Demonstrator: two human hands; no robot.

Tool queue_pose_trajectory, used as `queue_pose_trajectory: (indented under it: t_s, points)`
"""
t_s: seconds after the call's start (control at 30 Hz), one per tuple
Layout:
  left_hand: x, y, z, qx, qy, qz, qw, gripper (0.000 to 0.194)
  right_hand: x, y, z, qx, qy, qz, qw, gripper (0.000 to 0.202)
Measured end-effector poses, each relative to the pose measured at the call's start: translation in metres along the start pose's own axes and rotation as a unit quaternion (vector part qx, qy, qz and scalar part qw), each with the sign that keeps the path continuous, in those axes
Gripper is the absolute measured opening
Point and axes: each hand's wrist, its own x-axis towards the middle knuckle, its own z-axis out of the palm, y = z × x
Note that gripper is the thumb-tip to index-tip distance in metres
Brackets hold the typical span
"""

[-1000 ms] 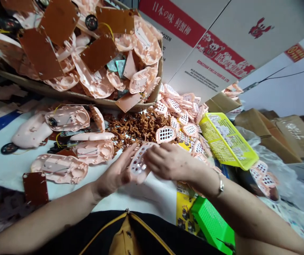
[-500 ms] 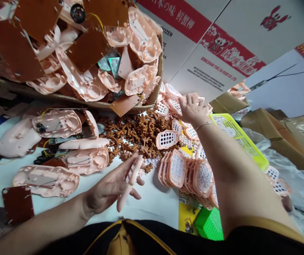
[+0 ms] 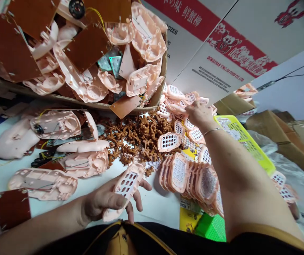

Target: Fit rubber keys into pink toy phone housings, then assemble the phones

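My left hand (image 3: 106, 202) is closed around a pink plastic casing panel (image 3: 127, 182) with rows of button holes, tilted with the holes facing up. Its thumb lies across the lower part of the panel. My right hand (image 3: 201, 115) reaches far forward to a loose pile of similar pink panels (image 3: 175, 92). The fingers there point down among the panels and their tips are hidden, so a hold cannot be made out. In front of that arm stand rows of stacked pink panels (image 3: 178, 173) fitted with pale button sheets.
A heap of small brown moulded parts (image 3: 143, 134) lies mid-table. At the back left, a cardboard box (image 3: 161, 95) holds pink shells and brown boards. Opened shells (image 3: 45, 182) lie at left. A yellow-green basket (image 3: 260, 157) and a green basket (image 3: 211, 226) stand at right.
My left hand has turned the panel so that its holed face shows. My right hand has lowered its fingers onto the pile, and the whole view has shifted slightly.
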Motion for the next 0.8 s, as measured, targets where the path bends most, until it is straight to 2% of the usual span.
queue_pose_trajectory:
  t_s: [0.17,0.33,0.4,0.47,0.6,0.7,0.8]
  points:
    - [-0.002,0.000,-0.003,0.001,-0.007,-0.028,1.000,0.059,-0.058,-0.031,-0.033,0.000,0.005,-0.054,0.999,0.032]
    - [0.000,-0.003,-0.007,0.003,0.033,-0.005,0.999,0.051,-0.098,-0.061,-0.048,0.068,0.007,-0.117,0.991,0.033]
    - [0.000,-0.005,-0.007,-0.002,0.061,0.008,0.998,0.049,-0.106,-0.065,-0.052,0.071,0.023,-0.095,0.993,0.030]
    - [0.001,-0.006,-0.007,-0.015,0.082,0.019,0.996,0.050,-0.109,-0.066,-0.054,0.082,0.065,-0.053,0.993,0.029]
    - [0.000,-0.007,-0.004,-0.029,0.063,0.042,0.997,0.052,-0.109,-0.070,-0.052,0.193,0.167,-0.004,0.967,0.033]
    - [0.000,-0.006,0.001,-0.031,0.065,0.063,0.995,0.057,-0.105,-0.076,-0.050,0.310,0.143,0.004,0.940,0.030]
    - [-0.001,-0.005,0.007,-0.028,0.068,0.078,0.994,0.069,-0.102,-0.082,-0.059,0.309,0.108,0.025,0.945,0.033]
